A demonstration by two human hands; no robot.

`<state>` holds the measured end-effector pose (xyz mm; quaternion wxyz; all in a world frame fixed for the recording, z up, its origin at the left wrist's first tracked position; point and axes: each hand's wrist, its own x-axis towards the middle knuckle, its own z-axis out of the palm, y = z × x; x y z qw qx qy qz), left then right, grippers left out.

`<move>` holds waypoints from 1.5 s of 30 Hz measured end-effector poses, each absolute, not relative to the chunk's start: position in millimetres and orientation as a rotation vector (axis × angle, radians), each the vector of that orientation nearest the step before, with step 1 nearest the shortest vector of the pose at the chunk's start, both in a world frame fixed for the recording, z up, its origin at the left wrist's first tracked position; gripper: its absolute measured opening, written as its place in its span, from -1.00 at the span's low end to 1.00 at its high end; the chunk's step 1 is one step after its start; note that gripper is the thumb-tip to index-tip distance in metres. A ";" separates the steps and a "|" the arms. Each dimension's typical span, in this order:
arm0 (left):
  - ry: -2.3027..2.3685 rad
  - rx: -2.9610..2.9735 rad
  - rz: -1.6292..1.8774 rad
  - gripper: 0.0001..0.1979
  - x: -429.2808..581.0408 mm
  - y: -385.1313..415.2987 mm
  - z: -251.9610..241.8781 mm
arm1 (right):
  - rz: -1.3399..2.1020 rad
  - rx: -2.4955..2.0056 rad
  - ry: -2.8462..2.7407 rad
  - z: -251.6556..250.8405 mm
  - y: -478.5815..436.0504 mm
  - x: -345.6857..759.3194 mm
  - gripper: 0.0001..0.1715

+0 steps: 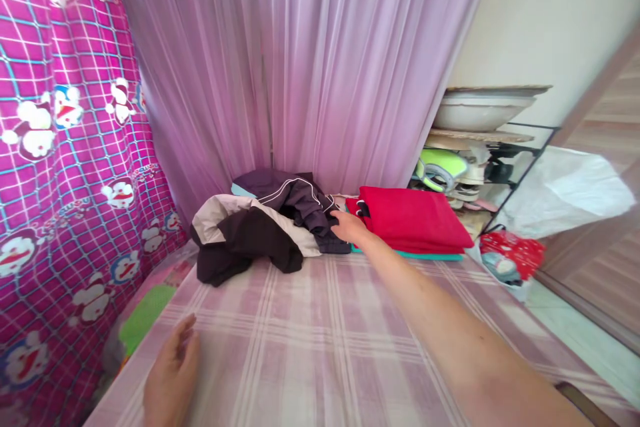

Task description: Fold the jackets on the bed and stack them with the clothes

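Note:
My right hand [346, 225] stretches to the back of the bed, its fingers closed on the edge of a crumpled dark garment with white piping [295, 197]. In front and to the left lies a rumpled black and light-grey garment [245, 237]. Just right of my right hand is a folded red cloth [413, 217], stacked on something teal [435, 256]. My left hand [173, 370] rests low at the left, near the bed's edge. Its fingers are loosely bent and apart, with nothing in them.
A pink and white plaid sheet [300, 340] covers the bed. Purple curtains [310, 67] hang behind, and a magenta patterned curtain [75, 167] at the left. At the right stand a rack with basins [485, 112] and shoes, and a white plastic bag [565, 190].

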<state>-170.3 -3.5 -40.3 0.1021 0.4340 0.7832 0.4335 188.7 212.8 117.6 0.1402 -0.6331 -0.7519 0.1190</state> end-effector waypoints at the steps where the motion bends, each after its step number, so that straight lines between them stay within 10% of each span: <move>1: 2.311 1.352 1.308 -0.36 -166.6 1.0 -34.2 | 0.303 -1.809 -2.160 102.9 206.7 192.9 -0.42; 12: 2.361 1.753 1.167 0.16 -109.9 170.8 79.2 | 0.033 -1.625 -2.006 -16.5 140.2 239.0 -0.33; 25: 2.643 1.544 0.701 -0.21 -63.9 247.6 3.0 | 0.029 -1.673 -2.018 -61.3 132.4 240.2 -0.39; 38: 2.406 1.929 0.954 0.00 -77.2 197.6 45.7 | 0.093 -1.658 -1.974 -60.2 131.7 242.0 -0.42; 45: 2.149 2.566 0.143 0.09 -66.6 238.6 57.2 | 0.128 -1.676 -1.999 -52.9 128.1 240.8 -0.44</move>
